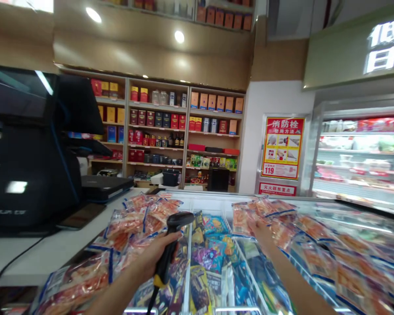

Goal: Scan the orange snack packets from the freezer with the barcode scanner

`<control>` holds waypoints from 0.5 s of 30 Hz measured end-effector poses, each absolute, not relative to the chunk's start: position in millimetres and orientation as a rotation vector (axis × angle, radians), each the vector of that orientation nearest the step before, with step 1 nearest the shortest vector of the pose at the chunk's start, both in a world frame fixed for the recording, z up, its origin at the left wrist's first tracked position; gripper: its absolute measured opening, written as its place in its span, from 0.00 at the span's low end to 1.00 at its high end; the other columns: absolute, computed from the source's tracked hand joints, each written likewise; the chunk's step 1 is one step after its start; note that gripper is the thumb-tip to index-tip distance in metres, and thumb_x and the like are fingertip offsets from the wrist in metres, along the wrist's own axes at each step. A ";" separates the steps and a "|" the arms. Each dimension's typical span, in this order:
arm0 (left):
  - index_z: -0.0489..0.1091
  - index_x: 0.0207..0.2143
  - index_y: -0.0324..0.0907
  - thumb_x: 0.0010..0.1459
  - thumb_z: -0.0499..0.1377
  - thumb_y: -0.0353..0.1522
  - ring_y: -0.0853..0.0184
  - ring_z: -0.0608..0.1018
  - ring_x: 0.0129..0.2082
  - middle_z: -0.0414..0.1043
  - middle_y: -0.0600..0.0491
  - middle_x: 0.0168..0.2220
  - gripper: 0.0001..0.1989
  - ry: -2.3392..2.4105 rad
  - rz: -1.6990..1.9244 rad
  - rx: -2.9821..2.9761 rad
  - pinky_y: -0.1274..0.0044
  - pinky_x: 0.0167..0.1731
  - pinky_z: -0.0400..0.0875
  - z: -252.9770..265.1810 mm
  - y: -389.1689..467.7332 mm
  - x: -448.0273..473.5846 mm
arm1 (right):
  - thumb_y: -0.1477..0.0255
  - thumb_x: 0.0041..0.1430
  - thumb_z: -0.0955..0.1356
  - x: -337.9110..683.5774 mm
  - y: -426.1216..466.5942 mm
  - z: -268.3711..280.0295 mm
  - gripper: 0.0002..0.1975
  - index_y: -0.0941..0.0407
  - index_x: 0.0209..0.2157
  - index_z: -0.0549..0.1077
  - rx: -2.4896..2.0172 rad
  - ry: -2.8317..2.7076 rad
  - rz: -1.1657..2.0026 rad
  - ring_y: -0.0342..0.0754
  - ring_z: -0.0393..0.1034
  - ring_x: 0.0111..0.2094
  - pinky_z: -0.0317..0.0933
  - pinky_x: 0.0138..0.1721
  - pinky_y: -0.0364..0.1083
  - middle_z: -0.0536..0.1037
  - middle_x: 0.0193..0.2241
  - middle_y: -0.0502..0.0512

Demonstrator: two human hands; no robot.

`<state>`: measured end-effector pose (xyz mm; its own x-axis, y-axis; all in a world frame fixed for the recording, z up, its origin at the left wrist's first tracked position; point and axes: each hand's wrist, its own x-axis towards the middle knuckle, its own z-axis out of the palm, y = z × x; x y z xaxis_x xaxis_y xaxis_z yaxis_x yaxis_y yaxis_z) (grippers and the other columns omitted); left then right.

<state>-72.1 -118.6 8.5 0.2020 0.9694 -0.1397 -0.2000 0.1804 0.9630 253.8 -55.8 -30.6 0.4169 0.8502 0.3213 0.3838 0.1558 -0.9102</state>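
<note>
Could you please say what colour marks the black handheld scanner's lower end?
Yellow, on the black handheld scanner; best seen in the head view.

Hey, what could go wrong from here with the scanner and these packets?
The left hand holds the scanner, its cord hanging over the colourful wrapped packs; it might snag on one. The packet at the right hand lies by the open chest and could slip in if nudged. In the left heap packets overlap, so shifting one may set others sliding.
</note>
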 end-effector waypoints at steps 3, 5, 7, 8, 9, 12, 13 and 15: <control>0.62 0.17 0.39 0.42 0.57 0.35 0.76 0.64 0.11 0.64 0.57 0.13 0.10 0.997 1.070 1.056 0.84 0.13 0.59 15.8 -129.1 -73.6 | 0.60 0.39 0.63 227.7 -33.4 -28.2 0.15 0.55 0.14 0.56 -1.330 -1.135 0.321 0.40 0.55 0.17 0.48 0.20 0.39 0.58 0.10 0.43; 0.61 0.17 0.39 0.41 0.58 0.35 0.76 0.64 0.11 0.63 0.58 0.13 0.09 1.010 1.088 1.094 0.83 0.12 0.58 20.7 -137.7 -75.6 | 0.60 0.40 0.63 218.6 -20.5 -24.7 0.14 0.55 0.15 0.56 -1.291 -1.158 0.301 0.40 0.56 0.17 0.48 0.21 0.40 0.59 0.11 0.43; 0.60 0.17 0.40 0.41 0.58 0.35 0.76 0.63 0.11 0.62 0.59 0.12 0.10 1.020 1.102 1.140 0.83 0.12 0.57 23.8 -143.5 -76.6 | 0.60 0.41 0.62 214.5 -10.8 -19.5 0.14 0.55 0.16 0.57 -1.274 -1.210 0.277 0.41 0.56 0.18 0.49 0.22 0.40 0.61 0.12 0.44; 0.60 0.17 0.40 0.42 0.57 0.35 0.76 0.63 0.10 0.62 0.59 0.12 0.10 1.025 1.104 1.167 0.83 0.12 0.57 24.8 -144.9 -76.2 | 0.60 0.41 0.62 213.5 -7.3 -16.5 0.14 0.55 0.16 0.58 -1.273 -1.233 0.254 0.41 0.57 0.18 0.49 0.22 0.40 0.61 0.13 0.44; 0.60 0.16 0.40 0.42 0.57 0.36 0.76 0.62 0.10 0.61 0.59 0.11 0.11 1.032 1.103 1.193 0.83 0.12 0.57 25.6 -145.5 -75.2 | 0.60 0.42 0.61 212.9 -4.8 -13.5 0.14 0.55 0.16 0.58 -1.277 -1.250 0.228 0.42 0.57 0.19 0.49 0.23 0.41 0.62 0.13 0.45; 0.59 0.14 0.40 0.43 0.56 0.39 0.77 0.61 0.10 0.59 0.59 0.09 0.14 1.062 1.089 1.258 0.83 0.13 0.56 27.3 -144.8 -68.7 | 0.61 0.43 0.60 211.4 -0.8 -6.0 0.13 0.55 0.16 0.58 -1.302 -1.270 0.156 0.43 0.57 0.20 0.49 0.24 0.41 0.61 0.13 0.46; 0.59 0.14 0.40 0.43 0.56 0.39 0.77 0.61 0.10 0.59 0.59 0.09 0.14 1.064 1.096 1.268 0.83 0.13 0.55 27.6 -144.6 -65.9 | 0.61 0.43 0.60 210.9 0.2 -4.6 0.13 0.55 0.16 0.58 -1.310 -1.270 0.137 0.43 0.57 0.20 0.49 0.23 0.41 0.61 0.13 0.46; 0.59 0.16 0.40 0.42 0.56 0.40 0.77 0.61 0.10 0.59 0.60 0.10 0.13 1.049 1.115 1.279 0.83 0.13 0.55 27.5 -145.0 -60.9 | 0.60 0.43 0.60 210.2 3.1 -3.9 0.13 0.55 0.16 0.58 -1.324 -1.264 0.106 0.43 0.58 0.20 0.49 0.23 0.41 0.62 0.14 0.46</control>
<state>-60.9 -145.0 27.5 0.1692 0.9852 0.0264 -0.0336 -0.0210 0.9992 210.2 3.1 -3.9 0.3970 0.6830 0.6132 0.5715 0.3388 -0.7474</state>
